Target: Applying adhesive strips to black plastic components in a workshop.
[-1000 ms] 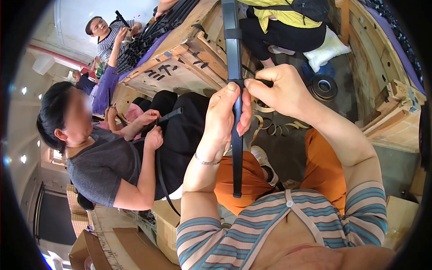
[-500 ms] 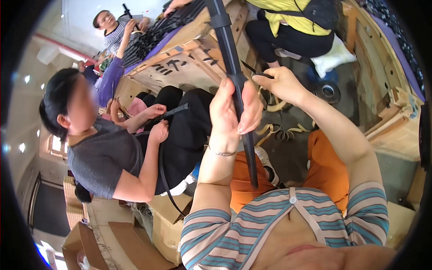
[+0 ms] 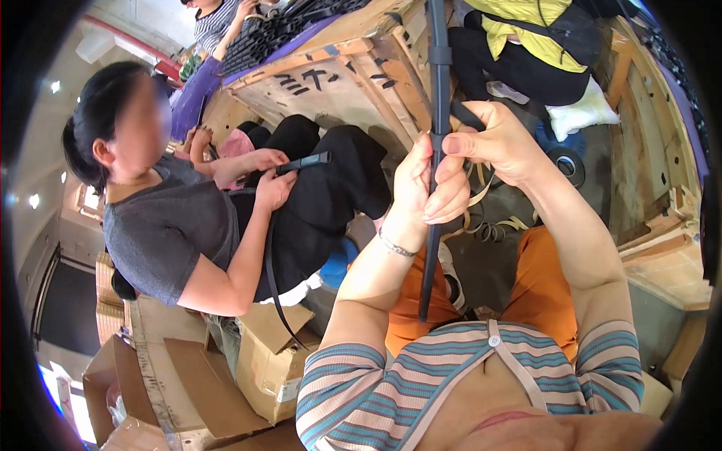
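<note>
A long black rod (image 3: 439, 86) with a thicker collar on its upper part stands nearly upright in front of me. Around its middle my left hand (image 3: 421, 186) is closed, fingers wrapped on the shaft. My right hand (image 3: 502, 146) pinches a short black strip (image 3: 468, 116) against the rod, just above the left fingers; its thumb touches the shaft. The strip bends over beside the rod, and part of it is hidden by the fingers. Curled cream-coloured ribbon (image 3: 492, 229) lies below, behind my hands. The rod's lower end reaches down in front of my orange trousers (image 3: 543, 274).
Close on my left a person in a grey shirt (image 3: 169, 225) holds another black rod (image 3: 304, 162). Wooden crates (image 3: 331, 94) stand ahead and at the right, black rods heaped on the far one. A roll of black tape (image 3: 568, 167) and open cardboard boxes (image 3: 263, 376) are on the floor.
My right hand has moved from beside the rod onto it, bringing the black strip against the shaft. The rod is now more upright and further right in view.
</note>
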`<state>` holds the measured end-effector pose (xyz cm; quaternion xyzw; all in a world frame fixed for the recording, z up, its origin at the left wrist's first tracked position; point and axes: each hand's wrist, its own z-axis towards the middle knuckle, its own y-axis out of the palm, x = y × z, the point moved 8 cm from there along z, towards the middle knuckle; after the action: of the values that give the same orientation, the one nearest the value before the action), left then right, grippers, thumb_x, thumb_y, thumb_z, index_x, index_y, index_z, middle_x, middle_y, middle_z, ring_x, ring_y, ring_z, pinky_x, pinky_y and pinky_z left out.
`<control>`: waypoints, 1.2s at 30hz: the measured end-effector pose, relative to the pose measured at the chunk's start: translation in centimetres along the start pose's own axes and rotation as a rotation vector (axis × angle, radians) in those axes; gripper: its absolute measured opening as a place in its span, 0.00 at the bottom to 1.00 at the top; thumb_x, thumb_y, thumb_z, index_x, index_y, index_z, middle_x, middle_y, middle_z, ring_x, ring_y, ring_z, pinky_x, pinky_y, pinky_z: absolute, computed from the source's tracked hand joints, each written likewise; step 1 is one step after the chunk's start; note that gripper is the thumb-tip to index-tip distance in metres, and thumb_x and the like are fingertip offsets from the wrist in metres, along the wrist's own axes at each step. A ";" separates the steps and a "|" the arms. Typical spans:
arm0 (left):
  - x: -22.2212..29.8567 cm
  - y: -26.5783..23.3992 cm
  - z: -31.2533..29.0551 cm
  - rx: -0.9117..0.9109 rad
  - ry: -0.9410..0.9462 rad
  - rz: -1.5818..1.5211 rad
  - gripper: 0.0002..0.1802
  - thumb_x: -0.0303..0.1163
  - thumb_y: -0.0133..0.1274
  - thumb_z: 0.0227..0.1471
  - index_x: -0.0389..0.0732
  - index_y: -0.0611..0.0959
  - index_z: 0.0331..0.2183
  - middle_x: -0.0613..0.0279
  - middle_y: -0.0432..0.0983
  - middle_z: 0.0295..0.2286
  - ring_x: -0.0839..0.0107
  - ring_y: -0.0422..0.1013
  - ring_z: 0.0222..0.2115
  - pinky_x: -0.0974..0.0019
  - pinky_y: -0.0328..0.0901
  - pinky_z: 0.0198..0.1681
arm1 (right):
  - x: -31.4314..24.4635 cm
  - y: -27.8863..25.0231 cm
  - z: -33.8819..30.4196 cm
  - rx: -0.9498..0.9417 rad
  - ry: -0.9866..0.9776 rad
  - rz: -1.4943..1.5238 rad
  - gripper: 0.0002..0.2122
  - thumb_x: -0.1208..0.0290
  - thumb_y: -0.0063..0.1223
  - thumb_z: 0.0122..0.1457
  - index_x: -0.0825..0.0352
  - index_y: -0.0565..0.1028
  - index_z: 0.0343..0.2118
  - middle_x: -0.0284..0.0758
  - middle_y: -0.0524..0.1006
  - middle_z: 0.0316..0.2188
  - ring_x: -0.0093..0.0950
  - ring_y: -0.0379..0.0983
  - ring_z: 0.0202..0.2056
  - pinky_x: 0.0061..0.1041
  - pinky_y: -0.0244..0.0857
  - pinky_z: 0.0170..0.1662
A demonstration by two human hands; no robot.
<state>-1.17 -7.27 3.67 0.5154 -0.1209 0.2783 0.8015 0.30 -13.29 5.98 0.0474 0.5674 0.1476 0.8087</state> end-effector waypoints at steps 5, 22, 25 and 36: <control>-0.5 -1.6 -0.7 0.046 -0.032 0.152 0.34 0.64 0.32 0.50 0.41 0.69 0.18 0.63 0.61 0.06 0.73 0.57 0.04 0.73 0.52 0.07 | 0.9 -0.1 -0.4 0.095 0.023 0.094 0.12 0.71 0.61 0.46 0.69 0.72 0.32 0.25 0.70 0.21 0.12 0.63 0.20 0.10 0.53 0.22; -3.9 -3.1 -1.3 0.107 -0.183 0.131 0.43 0.67 0.27 0.48 0.33 0.72 0.19 0.55 0.63 0.07 0.71 0.59 0.04 0.75 0.52 0.06 | 0.1 -4.6 -0.5 0.196 -0.018 0.090 0.11 0.68 0.55 0.52 0.69 0.69 0.35 0.22 0.66 0.19 0.07 0.51 0.14 0.07 0.41 0.15; -6.3 -2.7 -2.3 0.053 -0.298 0.070 0.42 0.67 0.28 0.49 0.32 0.72 0.26 0.52 0.65 0.09 0.70 0.61 0.06 0.74 0.53 0.06 | -1.7 -7.6 -0.9 0.184 -0.164 0.293 0.12 0.69 0.52 0.55 0.70 0.68 0.39 0.24 0.66 0.21 0.06 0.49 0.14 0.05 0.39 0.15; 2.0 -2.1 -2.8 0.485 0.097 0.885 0.12 0.35 0.51 0.52 0.35 0.72 0.29 0.64 0.67 0.15 0.82 0.58 0.06 0.80 0.52 0.08 | -1.2 -4.8 -2.8 0.075 0.136 -0.218 0.18 0.58 0.45 0.57 0.66 0.66 0.45 0.19 0.55 0.14 0.09 0.45 0.12 0.10 0.36 0.15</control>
<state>1.39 -4.83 1.77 0.5726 -0.2221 0.6350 0.4686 -1.77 -18.44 4.89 0.0054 0.6278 0.0405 0.7773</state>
